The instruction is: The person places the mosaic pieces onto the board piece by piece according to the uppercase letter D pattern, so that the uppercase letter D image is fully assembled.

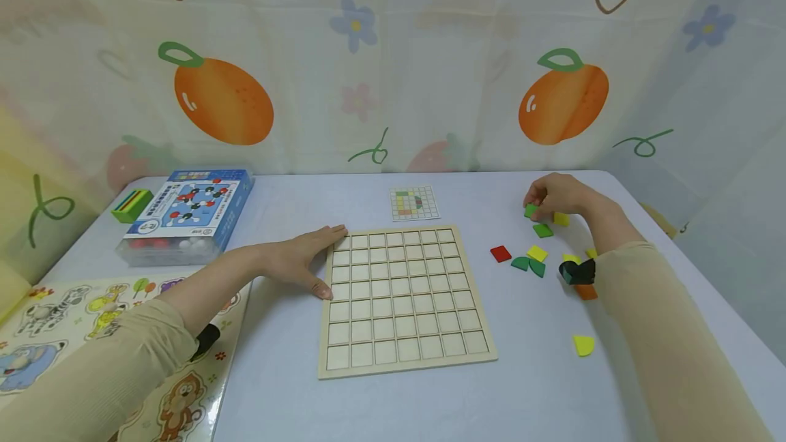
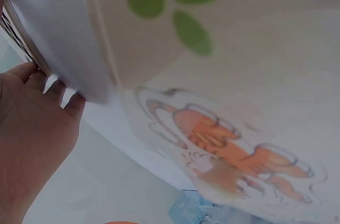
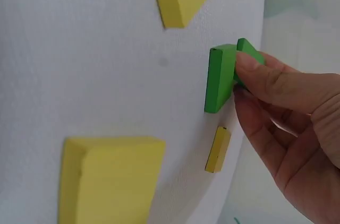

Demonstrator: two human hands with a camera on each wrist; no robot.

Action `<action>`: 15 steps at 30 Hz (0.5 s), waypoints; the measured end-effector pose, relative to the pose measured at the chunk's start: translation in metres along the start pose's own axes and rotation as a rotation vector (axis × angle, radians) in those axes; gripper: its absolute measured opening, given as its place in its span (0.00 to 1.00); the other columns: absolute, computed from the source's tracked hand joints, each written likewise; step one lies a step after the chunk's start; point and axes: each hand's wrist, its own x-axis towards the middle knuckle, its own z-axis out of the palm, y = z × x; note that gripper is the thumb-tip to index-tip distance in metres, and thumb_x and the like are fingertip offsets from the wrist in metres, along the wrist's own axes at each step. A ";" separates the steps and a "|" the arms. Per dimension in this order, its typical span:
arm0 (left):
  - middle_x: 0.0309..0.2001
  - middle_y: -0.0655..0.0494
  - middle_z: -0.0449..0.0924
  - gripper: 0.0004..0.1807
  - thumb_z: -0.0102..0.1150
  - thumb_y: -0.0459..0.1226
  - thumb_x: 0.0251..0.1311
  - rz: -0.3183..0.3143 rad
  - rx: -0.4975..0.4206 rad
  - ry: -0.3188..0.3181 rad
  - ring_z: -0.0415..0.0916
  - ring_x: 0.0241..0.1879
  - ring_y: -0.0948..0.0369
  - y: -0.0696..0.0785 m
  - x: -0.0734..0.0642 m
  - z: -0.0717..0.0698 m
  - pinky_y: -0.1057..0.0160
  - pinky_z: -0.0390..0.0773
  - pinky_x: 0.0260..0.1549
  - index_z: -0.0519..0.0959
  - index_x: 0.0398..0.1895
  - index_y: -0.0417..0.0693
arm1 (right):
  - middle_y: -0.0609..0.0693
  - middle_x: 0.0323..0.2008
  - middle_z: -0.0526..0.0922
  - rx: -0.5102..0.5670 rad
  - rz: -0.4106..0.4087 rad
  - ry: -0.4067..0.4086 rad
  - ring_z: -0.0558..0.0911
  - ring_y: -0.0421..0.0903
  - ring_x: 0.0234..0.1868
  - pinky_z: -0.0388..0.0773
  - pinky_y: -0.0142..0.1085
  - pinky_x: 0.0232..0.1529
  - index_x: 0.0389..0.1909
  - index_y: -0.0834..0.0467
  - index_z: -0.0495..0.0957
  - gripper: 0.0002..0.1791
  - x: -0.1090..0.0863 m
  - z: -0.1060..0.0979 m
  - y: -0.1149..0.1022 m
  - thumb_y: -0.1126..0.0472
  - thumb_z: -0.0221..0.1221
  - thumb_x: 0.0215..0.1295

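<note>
A wooden grid board point(image 1: 390, 288) with square cells lies mid-table. My left hand point(image 1: 293, 261) rests at its left edge, thumb and fingers spread along the frame; in the left wrist view the fingertips touch the board's side. Far right, my right hand point(image 1: 561, 194) pinches a green tile point(image 3: 246, 46) between thumb and fingers. Right beside it in the right wrist view is another green tile point(image 3: 219, 78). Around that hand lie yellow tiles point(image 1: 537, 254), a red tile point(image 1: 500, 254), dark green rounded pieces point(image 1: 520, 263) and an orange tile point(image 1: 586, 292), partly hidden by the wrist strap.
A small printed pattern card point(image 1: 414, 203) lies behind the board. At the left back stand a blue-and-white box point(image 1: 190, 210) and a stack of coloured tiles point(image 1: 132, 205). A cartoon animal sheet point(image 1: 205, 387) lies under the left forearm. A yellow rounded piece point(image 1: 583, 345) lies front right.
</note>
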 end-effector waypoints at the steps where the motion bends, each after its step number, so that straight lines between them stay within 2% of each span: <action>1: 0.81 0.42 0.34 0.66 0.74 0.54 0.48 0.002 0.000 0.000 0.30 0.79 0.38 0.000 0.000 0.000 0.34 0.39 0.76 0.40 0.80 0.41 | 0.53 0.34 0.76 -0.001 -0.002 0.006 0.73 0.49 0.39 0.73 0.34 0.37 0.43 0.61 0.81 0.10 0.000 0.001 -0.001 0.65 0.66 0.61; 7: 0.81 0.41 0.35 0.66 0.74 0.55 0.48 -0.001 0.016 0.003 0.31 0.79 0.38 0.000 0.000 -0.001 0.35 0.40 0.76 0.40 0.79 0.40 | 0.55 0.36 0.79 0.059 -0.065 0.024 0.77 0.49 0.38 0.79 0.34 0.39 0.43 0.60 0.82 0.07 0.005 0.001 -0.015 0.66 0.62 0.64; 15: 0.81 0.40 0.36 0.66 0.73 0.55 0.48 0.002 0.019 0.000 0.31 0.79 0.37 0.000 0.000 0.000 0.35 0.41 0.76 0.40 0.79 0.39 | 0.56 0.34 0.83 0.250 -0.211 0.077 0.86 0.49 0.33 0.85 0.36 0.41 0.47 0.64 0.81 0.12 0.010 0.008 -0.075 0.64 0.63 0.65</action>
